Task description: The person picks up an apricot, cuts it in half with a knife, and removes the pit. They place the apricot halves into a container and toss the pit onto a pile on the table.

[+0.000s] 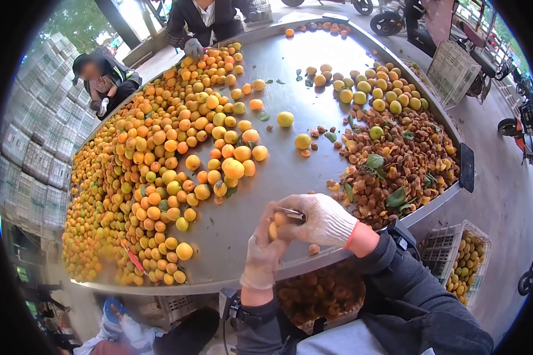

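Near the front edge of the metal table (243,248), my two hands meet. My left hand (262,251), in a pale thin glove, is closed around an apricot (273,230), of which only part shows between the fingers. My right hand (327,222), in a white knit glove with an orange cuff, grips a small metal cutting tool (295,213) held against the fruit. Its exact kind is partly hidden by the fingers. Whole orange-yellow apricots (160,154) are heaped to the left. Brown pits and scraps (391,163) with green leaves lie to the right.
Greenish apricots (391,89) sit beyond the scraps. A red-handled tool (135,260) lies on the left heap. Below the table edge is a crate of apricot pieces (323,290); a white crate (441,242) of apricots stands right. Other people (204,23) work at the far and left sides.
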Available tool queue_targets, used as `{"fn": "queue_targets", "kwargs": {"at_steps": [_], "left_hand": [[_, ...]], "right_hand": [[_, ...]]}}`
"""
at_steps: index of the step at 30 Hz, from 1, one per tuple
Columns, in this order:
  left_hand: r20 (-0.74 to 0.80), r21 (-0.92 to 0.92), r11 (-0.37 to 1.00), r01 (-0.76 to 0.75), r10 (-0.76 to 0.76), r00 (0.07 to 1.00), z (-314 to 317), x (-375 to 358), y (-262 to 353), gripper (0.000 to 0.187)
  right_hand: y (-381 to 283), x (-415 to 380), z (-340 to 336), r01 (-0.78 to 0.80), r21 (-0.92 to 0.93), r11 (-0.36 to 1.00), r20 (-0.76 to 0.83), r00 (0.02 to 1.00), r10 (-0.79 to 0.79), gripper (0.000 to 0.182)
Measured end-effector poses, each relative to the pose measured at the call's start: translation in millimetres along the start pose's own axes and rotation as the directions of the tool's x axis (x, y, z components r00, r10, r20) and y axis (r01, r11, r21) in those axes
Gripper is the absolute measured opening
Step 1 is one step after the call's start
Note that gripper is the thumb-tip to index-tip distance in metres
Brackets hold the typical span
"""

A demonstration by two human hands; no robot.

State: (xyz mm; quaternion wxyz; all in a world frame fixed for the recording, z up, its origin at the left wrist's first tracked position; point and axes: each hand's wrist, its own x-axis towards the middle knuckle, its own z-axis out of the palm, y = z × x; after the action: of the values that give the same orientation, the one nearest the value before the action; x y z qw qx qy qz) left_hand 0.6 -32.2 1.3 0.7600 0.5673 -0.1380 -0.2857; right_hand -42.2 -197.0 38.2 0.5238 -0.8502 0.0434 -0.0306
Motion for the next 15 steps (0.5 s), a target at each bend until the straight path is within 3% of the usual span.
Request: {"fn": "queue_targets", "kwargs": {"at_steps": [2,3,6,7,9,11,14,15], "left_hand": [[0.114,-0.18,0.972,0.152,-0.133,0.985,6,-2,17,0.059],[0.114,-0.178,0.972,0.154,-0.135,0.984,5,-3,17,0.059],[0.045,-0.317,0.924,0.214,-0.211,0.976,-2,-8,13,0.06],[0.09,-0.374,0.904,0.208,-0.188,0.978,-5,-8,13,0.06],[0.13,-0.43,0.88,0.202,-0.161,0.978,-14,-8,11,0.06],[0.233,-0.448,0.857,0.254,-0.162,0.959,-24,-8,7,0.065],[0.143,-0.326,0.932,0.159,-0.118,0.983,-32,-6,4,0.057],[0.14,-0.327,0.932,0.158,-0.117,0.983,-33,-5,1,0.057]], "right_hand": [[2,1,-1,-0.065,-0.071,0.995,0.02,0.998,0.067,0.036],[6,3,-2,-0.066,-0.069,0.995,0.019,0.998,0.068,0.036],[8,5,-10,-0.277,0.368,0.887,0.132,0.96,0.245,0.029],[2,4,-16,-0.278,0.371,0.886,0.132,0.96,0.247,0.029],[-6,2,-24,-0.436,0.469,0.768,0.269,0.899,0.347,0.025],[-4,-3,-25,-0.465,0.459,0.757,0.321,0.881,0.347,0.023],[-4,-9,-26,-0.346,0.411,0.843,0.563,0.824,0.064,0.021],[-7,-9,-26,-0.346,0.411,0.843,0.565,0.823,0.063,0.021]]}}
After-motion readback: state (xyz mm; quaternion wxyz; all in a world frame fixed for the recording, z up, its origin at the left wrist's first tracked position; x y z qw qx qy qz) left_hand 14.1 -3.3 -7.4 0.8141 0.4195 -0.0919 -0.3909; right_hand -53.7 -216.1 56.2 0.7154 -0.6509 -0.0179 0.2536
